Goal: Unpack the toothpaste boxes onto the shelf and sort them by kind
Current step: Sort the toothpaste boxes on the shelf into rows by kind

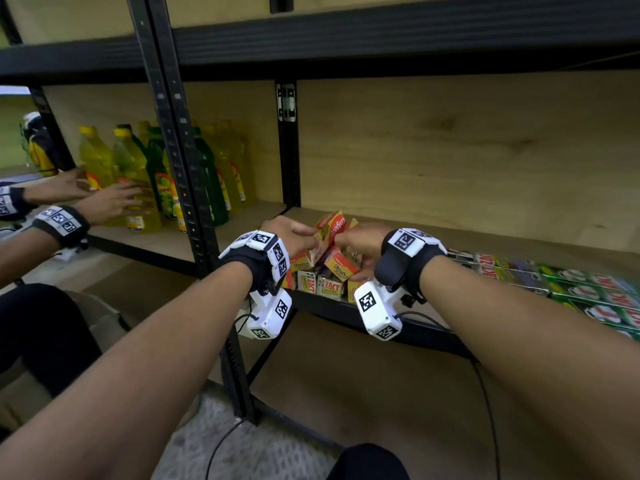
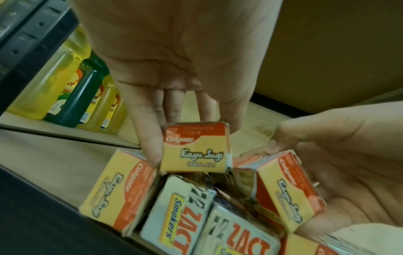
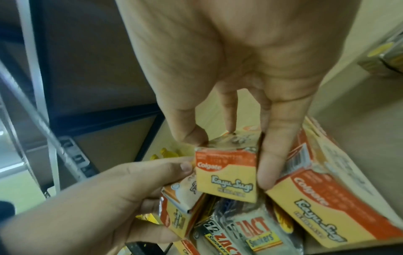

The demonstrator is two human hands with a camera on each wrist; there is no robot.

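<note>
My left hand pinches one orange Colgate box; my right hand pinches another Colgate box. Both sit over the jumbled box pile on the shelf, Zact boxes beneath.

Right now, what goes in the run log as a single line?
stage: sorting pile on shelf | left hand: grips Colgate box | right hand: grips second Colgate box | Zact boxes: unsorted underneath

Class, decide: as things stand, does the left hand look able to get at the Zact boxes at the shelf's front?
Probably not yet. The left hand pinches a Colgate box, and other Colgate boxes crowd the Zact boxes; only their front ends show.
</note>
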